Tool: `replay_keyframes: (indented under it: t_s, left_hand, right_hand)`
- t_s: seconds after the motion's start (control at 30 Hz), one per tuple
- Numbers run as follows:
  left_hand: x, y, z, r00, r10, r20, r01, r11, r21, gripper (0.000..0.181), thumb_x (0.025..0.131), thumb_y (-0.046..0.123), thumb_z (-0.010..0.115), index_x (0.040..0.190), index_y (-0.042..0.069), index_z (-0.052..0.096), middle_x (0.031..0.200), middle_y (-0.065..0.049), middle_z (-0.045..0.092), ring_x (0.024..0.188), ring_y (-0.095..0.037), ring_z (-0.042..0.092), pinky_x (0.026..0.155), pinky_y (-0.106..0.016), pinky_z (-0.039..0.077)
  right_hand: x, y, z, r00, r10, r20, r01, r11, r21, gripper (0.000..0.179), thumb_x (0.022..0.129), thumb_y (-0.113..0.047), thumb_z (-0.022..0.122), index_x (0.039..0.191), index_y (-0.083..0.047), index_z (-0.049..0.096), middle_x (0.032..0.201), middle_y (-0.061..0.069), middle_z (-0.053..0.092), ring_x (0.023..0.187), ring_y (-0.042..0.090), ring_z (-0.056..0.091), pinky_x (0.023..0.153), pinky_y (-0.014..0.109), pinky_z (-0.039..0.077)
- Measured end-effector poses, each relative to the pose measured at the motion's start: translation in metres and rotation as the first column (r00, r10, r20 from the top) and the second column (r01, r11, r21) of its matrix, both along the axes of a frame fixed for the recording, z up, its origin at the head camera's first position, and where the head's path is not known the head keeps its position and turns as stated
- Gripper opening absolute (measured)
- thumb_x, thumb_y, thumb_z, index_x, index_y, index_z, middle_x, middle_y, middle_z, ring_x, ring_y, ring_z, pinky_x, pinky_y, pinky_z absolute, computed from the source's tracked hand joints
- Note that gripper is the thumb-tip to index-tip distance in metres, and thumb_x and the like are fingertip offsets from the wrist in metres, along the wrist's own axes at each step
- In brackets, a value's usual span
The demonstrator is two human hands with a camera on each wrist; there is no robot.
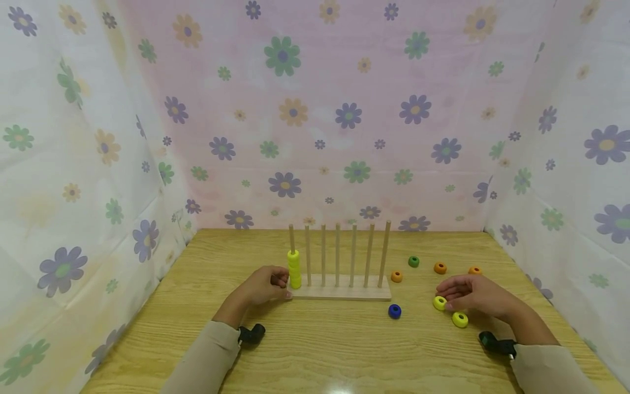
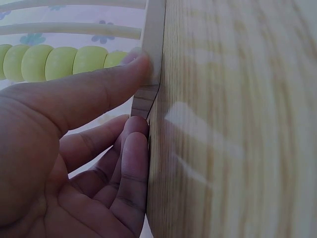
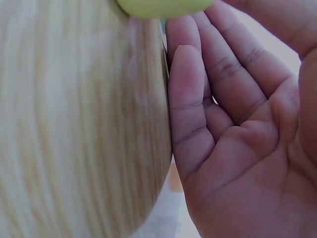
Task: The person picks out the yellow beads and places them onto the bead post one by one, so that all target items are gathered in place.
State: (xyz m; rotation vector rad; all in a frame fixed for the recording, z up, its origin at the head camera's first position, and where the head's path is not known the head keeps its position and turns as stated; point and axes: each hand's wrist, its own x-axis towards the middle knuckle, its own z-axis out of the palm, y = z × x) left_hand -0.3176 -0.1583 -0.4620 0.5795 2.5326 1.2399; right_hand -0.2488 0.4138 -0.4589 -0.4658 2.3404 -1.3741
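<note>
A wooden peg rack [image 1: 339, 295] stands on the table, with several upright pegs in a row. Its leftmost peg carries a stack of yellow beads [image 1: 294, 270]. My left hand [image 1: 263, 285] pinches the left end of the rack's base, thumb on the front corner and fingers behind, as the left wrist view shows. Over at the right, my right hand [image 1: 474, 295] lies low around a loose yellow bead [image 1: 440, 302], its thumb against the bead and its fingers lightly bent. A second yellow bead [image 1: 460, 319] sits just below that hand.
Loose beads lie right of the rack: blue [image 1: 395, 311], green [image 1: 414, 261], a light orange one [image 1: 396, 277], a darker orange one [image 1: 440, 268], and another orange bead [image 1: 474, 271] partly behind my right hand. Flowered cloth [image 1: 339, 164] walls in the wooden table [image 1: 315, 345].
</note>
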Motion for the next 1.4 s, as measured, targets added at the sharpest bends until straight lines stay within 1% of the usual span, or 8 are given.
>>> replay_keyframes:
  t_s: [0.27, 0.37, 0.5, 0.7, 0.93, 1.13, 1.23, 1.4]
  left_hand:
    - [0.001, -0.001, 0.001, 1.0, -0.008, 0.0, 0.008, 1.0, 0.001, 0.045, 0.087, 0.017, 0.085, 0.128, 0.008, 0.067, 0.106, -0.004, 0.065, 0.096, -0.019, 0.059, 0.088, -0.035, 0.051]
    - [0.001, 0.0, 0.0, 1.0, -0.008, 0.007, 0.008, 1.0, 0.011, 0.044, 0.087, 0.016, 0.085, 0.127, 0.007, 0.067, 0.105, -0.005, 0.064, 0.095, -0.02, 0.059, 0.087, -0.035, 0.051]
    - [0.001, 0.0, 0.0, 1.0, 0.002, 0.015, -0.002, 1.0, 0.018, 0.047, 0.088, 0.016, 0.085, 0.13, 0.007, 0.066, 0.106, -0.004, 0.064, 0.096, -0.019, 0.059, 0.087, -0.035, 0.051]
    - [0.001, 0.001, 0.0, 1.0, 0.001, 0.016, -0.001, 1.0, 0.01, 0.053, 0.088, 0.016, 0.084, 0.136, 0.004, 0.063, 0.111, -0.004, 0.065, 0.099, -0.019, 0.059, 0.089, -0.035, 0.051]
    - [0.001, 0.002, 0.001, 1.0, 0.01, 0.016, -0.01, 1.0, -0.001, 0.05, 0.088, 0.016, 0.085, 0.133, 0.007, 0.065, 0.109, -0.004, 0.065, 0.098, -0.02, 0.059, 0.088, -0.035, 0.051]
    - [0.0, 0.002, 0.001, 1.0, 0.015, 0.012, -0.015, 1.0, -0.011, 0.051, 0.088, 0.018, 0.085, 0.134, 0.007, 0.065, 0.11, -0.003, 0.065, 0.098, -0.019, 0.059, 0.088, -0.035, 0.051]
    - [0.0, 0.002, 0.0, 1.0, 0.02, 0.013, -0.02, 1.0, -0.016, 0.052, 0.088, 0.019, 0.085, 0.134, 0.007, 0.065, 0.109, -0.002, 0.065, 0.099, -0.019, 0.059, 0.089, -0.035, 0.051]
    - [-0.001, 0.0, -0.002, 1.0, 0.025, 0.011, -0.025, 1.0, -0.016, 0.054, 0.088, 0.021, 0.086, 0.135, 0.007, 0.064, 0.11, -0.002, 0.065, 0.099, -0.018, 0.06, 0.089, -0.035, 0.052]
  right_hand:
    - [0.001, 0.0, 0.0, 1.0, 0.007, -0.007, -0.007, 1.0, 0.01, 0.048, 0.097, -0.013, 0.073, 0.138, 0.006, 0.057, 0.133, 0.024, 0.064, 0.11, 0.016, 0.068, 0.09, 0.028, 0.058]
    - [0.001, -0.001, 0.0, 1.0, 0.009, -0.027, -0.008, 0.999, 0.037, 0.047, 0.096, -0.014, 0.074, 0.137, 0.004, 0.059, 0.132, 0.023, 0.064, 0.108, 0.015, 0.068, 0.089, 0.027, 0.057]
    - [0.001, -0.003, 0.001, 0.998, 0.011, -0.054, -0.007, 0.997, 0.076, 0.044, 0.096, -0.016, 0.075, 0.135, 0.001, 0.063, 0.13, 0.02, 0.066, 0.105, 0.015, 0.067, 0.086, 0.028, 0.057]
    - [0.001, -0.003, -0.001, 0.996, 0.027, -0.08, -0.019, 0.996, 0.09, 0.041, 0.096, -0.017, 0.075, 0.132, 0.0, 0.065, 0.126, 0.017, 0.068, 0.102, 0.015, 0.067, 0.084, 0.029, 0.057]
    - [0.0, -0.003, -0.002, 0.994, 0.034, -0.106, -0.024, 0.995, 0.095, 0.038, 0.097, -0.017, 0.074, 0.131, -0.003, 0.067, 0.122, 0.014, 0.069, 0.097, 0.015, 0.066, 0.08, 0.029, 0.057]
    - [0.0, -0.007, 0.0, 0.989, 0.051, -0.14, -0.04, 0.996, 0.082, 0.034, 0.097, -0.014, 0.073, 0.128, 0.0, 0.068, 0.109, 0.014, 0.07, 0.086, 0.016, 0.063, 0.072, 0.03, 0.054]
    - [0.0, -0.01, 0.002, 0.989, 0.03, -0.146, -0.015, 0.994, 0.105, 0.033, 0.096, -0.017, 0.075, 0.125, -0.002, 0.07, 0.106, 0.012, 0.07, 0.083, 0.016, 0.064, 0.071, 0.03, 0.054]
    - [-0.001, -0.014, 0.003, 0.988, -0.022, -0.156, 0.047, 0.986, 0.16, 0.035, 0.094, -0.024, 0.078, 0.123, -0.007, 0.073, 0.113, 0.008, 0.073, 0.093, 0.012, 0.068, 0.077, 0.027, 0.056]
